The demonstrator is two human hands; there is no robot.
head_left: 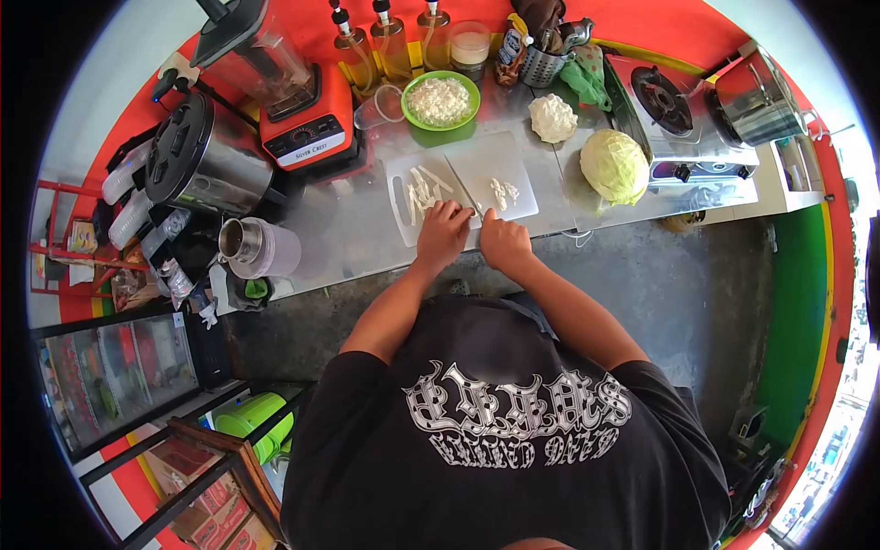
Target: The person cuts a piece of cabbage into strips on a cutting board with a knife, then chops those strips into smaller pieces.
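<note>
Overhead view of a person working at a steel counter (pixel 348 229). The left hand (pixel 443 234) is lying curled, knuckles up, on the near edge of a white cutting board (pixel 486 165), apparently pinning down what is being cut; what lies under its fingers cannot be told. The right hand (pixel 503 240) is closing into a fist just beside it, the two nearly touching, probably gripping a knife whose blade is too small to make out. Pale cut strips (pixel 422 191) are lying just beyond the left hand, and a smaller heap of cut pieces (pixel 503 192) just beyond the right hand, keeping finished cuts clear of the working edge. A green bowl (pixel 440 100) of shredded material is sitting farther ahead, within reach for collecting. A cabbage head (pixel 613 166) and a cabbage piece (pixel 553 118) are waiting well off to the right. A blender (pixel 302 110) is standing far to the left.
</note>
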